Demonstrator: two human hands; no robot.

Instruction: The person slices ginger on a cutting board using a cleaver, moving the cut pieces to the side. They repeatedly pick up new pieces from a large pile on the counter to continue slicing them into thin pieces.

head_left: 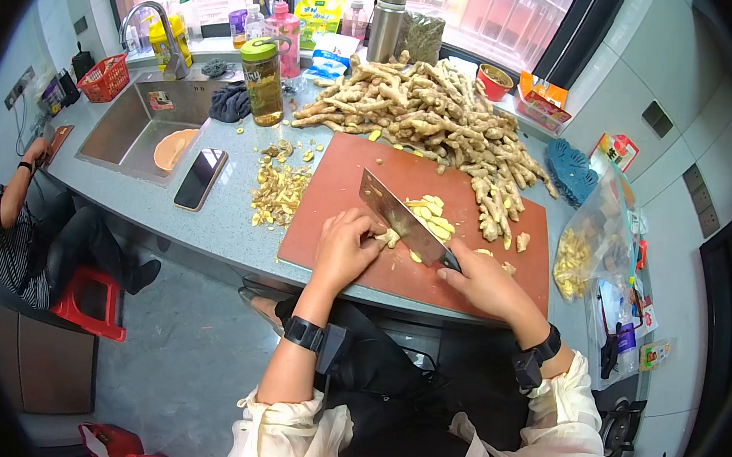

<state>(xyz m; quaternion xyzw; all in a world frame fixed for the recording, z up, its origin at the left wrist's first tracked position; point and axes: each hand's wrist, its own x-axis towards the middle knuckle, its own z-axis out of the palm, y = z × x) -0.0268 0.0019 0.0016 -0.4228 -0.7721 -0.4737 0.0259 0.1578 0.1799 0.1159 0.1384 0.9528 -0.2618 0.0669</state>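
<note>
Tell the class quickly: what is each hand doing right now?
Left hand: fingers curled, holding a piece of ginger against the red board.
Right hand: closed around the handle of a cleaver.

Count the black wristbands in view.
3: a wristband behind the left hand, a second wristband behind the right hand, and a third wristband on the seated person. That person's other wrist is unclear, so one may be hidden.
</note>
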